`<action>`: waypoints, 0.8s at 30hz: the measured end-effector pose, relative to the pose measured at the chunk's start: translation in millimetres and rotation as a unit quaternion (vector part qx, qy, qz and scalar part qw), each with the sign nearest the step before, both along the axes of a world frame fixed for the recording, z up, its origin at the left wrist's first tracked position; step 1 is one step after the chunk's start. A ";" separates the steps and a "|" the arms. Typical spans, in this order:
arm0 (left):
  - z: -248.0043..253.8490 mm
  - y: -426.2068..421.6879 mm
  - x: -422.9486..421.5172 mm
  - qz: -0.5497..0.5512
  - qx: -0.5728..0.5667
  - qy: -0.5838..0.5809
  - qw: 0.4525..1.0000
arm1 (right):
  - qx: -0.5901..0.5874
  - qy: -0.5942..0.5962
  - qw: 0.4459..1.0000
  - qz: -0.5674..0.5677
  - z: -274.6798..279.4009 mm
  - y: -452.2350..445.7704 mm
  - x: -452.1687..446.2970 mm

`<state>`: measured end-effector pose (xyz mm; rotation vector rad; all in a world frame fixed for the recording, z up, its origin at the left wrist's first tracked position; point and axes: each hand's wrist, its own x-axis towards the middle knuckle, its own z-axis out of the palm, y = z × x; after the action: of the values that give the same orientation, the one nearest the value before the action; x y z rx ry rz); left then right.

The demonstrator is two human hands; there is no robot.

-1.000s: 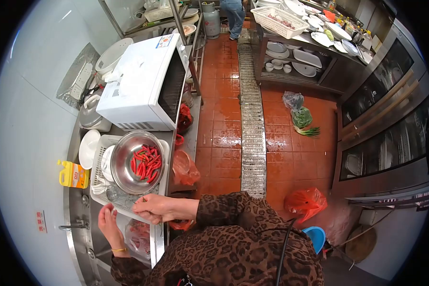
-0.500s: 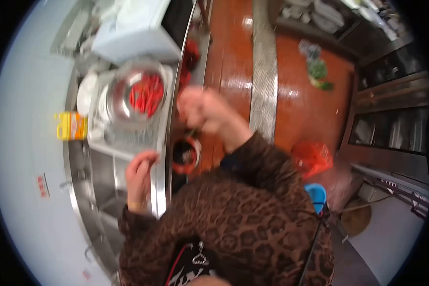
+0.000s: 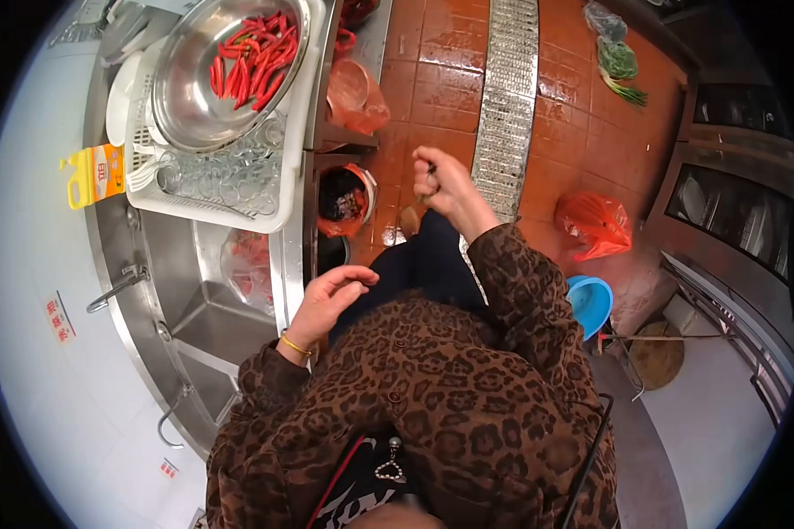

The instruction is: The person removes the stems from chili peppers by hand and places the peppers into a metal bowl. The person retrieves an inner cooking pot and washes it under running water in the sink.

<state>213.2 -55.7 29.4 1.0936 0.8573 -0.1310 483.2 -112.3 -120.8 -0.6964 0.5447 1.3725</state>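
My right hand (image 3: 445,182) is raised over the floor, right of the bin, its fingers curled round a small dark thing that I cannot make out. My left hand (image 3: 328,304) hovers by the counter's front edge, fingers loosely bent and thumb apart, with nothing visible in it. A steel bowl (image 3: 185,97) of red chillies (image 3: 254,60) rests on a white basket (image 3: 282,198) of glasses (image 3: 212,181). Between counter and right hand, a bin (image 3: 368,204) with a red liner holds dark scraps. A clear bag (image 3: 249,269) with red contents lies in the sink.
The steel sink (image 3: 229,333) has a tap (image 3: 119,289); a yellow jug (image 3: 94,176) stands behind the basket. On the floor are a red bag (image 3: 594,225), a blue basin (image 3: 589,305) and bagged greens (image 3: 617,62). A glass-fronted cabinet (image 3: 732,216) stands at right.
My right hand has moved from beside my left hand at the basket's front to over the floor at right. My left hand has shifted right, towards my body. The view has tilted down.
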 end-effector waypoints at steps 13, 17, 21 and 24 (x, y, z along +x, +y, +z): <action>-44.8 -34.5 -78.9 0.135 -0.043 0.084 0.986 | -0.113 -0.006 0.988 0.107 -166.6 91.9 -221.0; -53.2 -39.6 -100.4 0.161 -0.072 0.096 0.980 | -0.175 -0.116 0.944 0.254 -183.8 123.1 -254.0; -54.0 -37.8 -102.6 0.209 -0.081 0.097 0.970 | -0.268 -0.224 0.900 0.262 -182.5 116.1 -258.0; -56.7 -34.9 -102.3 0.186 -0.073 0.074 0.977 | -0.281 -0.281 0.885 0.242 -180.0 114.5 -242.6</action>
<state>110.9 -90.6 -27.3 0.7781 1.1545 0.0375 240.6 2.2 -300.8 -1.7357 0.2982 1.3717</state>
